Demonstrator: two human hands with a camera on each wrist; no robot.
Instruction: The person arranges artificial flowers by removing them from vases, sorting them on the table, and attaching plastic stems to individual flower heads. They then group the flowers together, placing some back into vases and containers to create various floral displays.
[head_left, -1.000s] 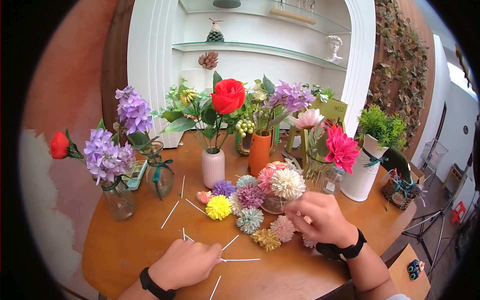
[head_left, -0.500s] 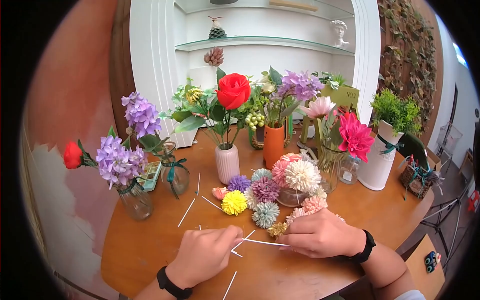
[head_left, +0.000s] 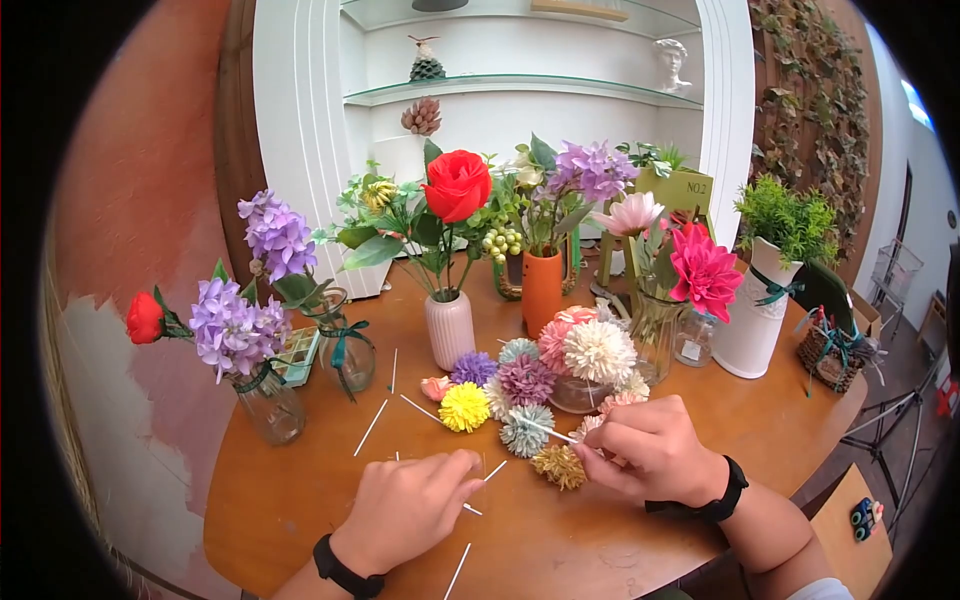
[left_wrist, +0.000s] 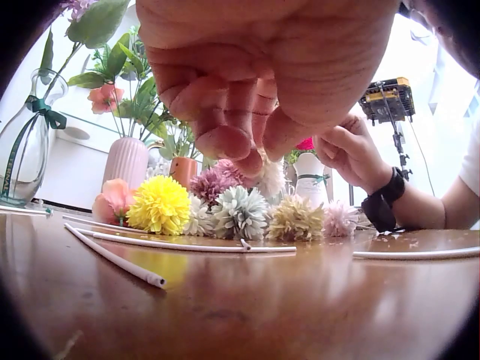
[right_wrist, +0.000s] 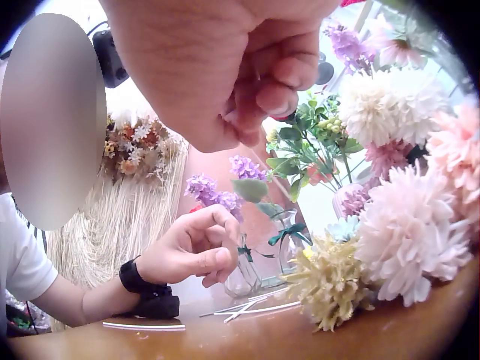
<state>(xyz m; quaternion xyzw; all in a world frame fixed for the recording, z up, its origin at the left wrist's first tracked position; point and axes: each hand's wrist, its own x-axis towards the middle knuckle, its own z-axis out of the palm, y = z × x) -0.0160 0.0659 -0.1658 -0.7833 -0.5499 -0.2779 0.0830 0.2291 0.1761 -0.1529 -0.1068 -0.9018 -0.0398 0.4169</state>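
In the head view my right hand (head_left: 655, 452) pinches a white stick (head_left: 548, 431), which points left across the grey-blue pompom flower (head_left: 527, 432). Just below that stick lies a mustard pompom flower (head_left: 558, 466). My left hand (head_left: 415, 508) hovers low over the front of the table, fingers loosely bent around nothing, as the left wrist view also shows. Loose white sticks (left_wrist: 187, 244) lie on the wood beneath it. In the right wrist view the left hand (right_wrist: 196, 251) has its thumb apart from its fingers.
Yellow (head_left: 465, 407), purple and cream pompoms cluster mid-table around a glass bowl. Behind them stand a pink vase (head_left: 452, 330), an orange vase (head_left: 541, 290) and a white vase (head_left: 755, 325). Glass vases (head_left: 272, 412) with purple flowers are at left, a basket (head_left: 832, 360) at right.
The right hand came from the pompoms to the left hand, where both held the stick. Now the left hand has let go, and the right hand has lifted the stick up toward the pompoms.
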